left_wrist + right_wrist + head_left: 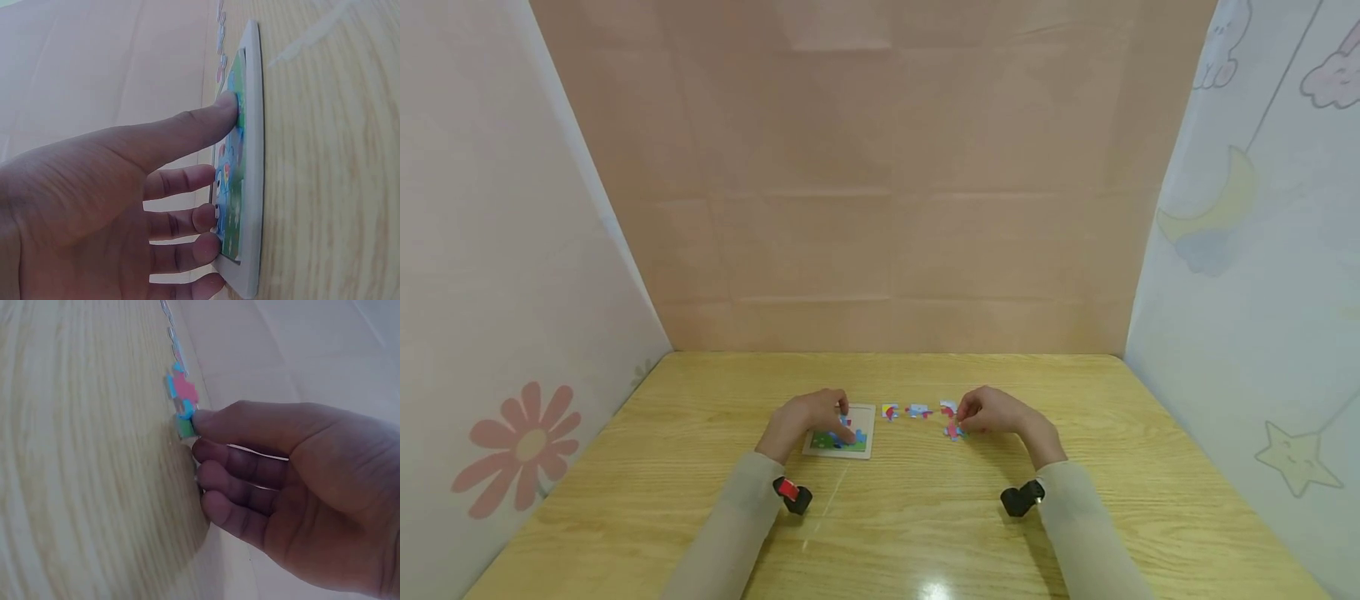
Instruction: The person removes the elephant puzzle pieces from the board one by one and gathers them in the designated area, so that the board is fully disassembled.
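Note:
On the left of the table lies a jigsaw puzzle board (872, 432) with a pale frame and a colourful picture with green at its lower edge. My left hand (812, 408) rests over it; its thumb (228, 106) presses on the puzzle surface and the other fingertips touch the board's far side. My right hand (1000, 412) pinches the edge of a pink and blue jigsaw piece (184, 387) with a green end, close to the tabletop. The tip of the right index finger is hidden behind the thumb.
Between the hands, a row of loose jigsaw pieces lies on the wooden table (910, 517): one with yellow and red (890, 412), a pale blue one (918, 411), and a white and red one (947, 407) beside the right fingers. A brown backdrop (895, 250) rises behind.

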`<action>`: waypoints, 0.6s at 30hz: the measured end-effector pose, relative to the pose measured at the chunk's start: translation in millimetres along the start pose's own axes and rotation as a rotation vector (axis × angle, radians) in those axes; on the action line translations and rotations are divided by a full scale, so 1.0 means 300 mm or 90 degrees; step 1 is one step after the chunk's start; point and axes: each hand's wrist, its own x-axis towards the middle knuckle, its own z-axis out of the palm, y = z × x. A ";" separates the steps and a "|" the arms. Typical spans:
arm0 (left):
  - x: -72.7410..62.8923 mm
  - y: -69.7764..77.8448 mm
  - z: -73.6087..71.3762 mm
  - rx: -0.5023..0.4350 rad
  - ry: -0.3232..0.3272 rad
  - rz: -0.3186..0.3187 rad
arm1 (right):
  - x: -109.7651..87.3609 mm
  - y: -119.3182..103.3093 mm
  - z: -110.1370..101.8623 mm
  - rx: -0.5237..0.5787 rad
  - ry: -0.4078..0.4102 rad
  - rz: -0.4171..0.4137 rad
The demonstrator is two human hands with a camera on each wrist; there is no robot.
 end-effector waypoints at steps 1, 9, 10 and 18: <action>0.001 0.000 0.000 0.001 0.000 0.000 | -0.001 -0.002 -0.001 -0.010 0.001 -0.001; 0.005 -0.002 0.000 0.007 -0.004 0.005 | -0.002 -0.017 -0.015 -0.032 0.034 0.006; 0.003 -0.001 -0.001 0.006 -0.004 0.005 | -0.001 -0.019 -0.016 -0.029 0.039 0.004; -0.004 -0.004 0.001 0.004 -0.005 0.008 | 0.011 -0.053 0.002 0.007 0.032 -0.032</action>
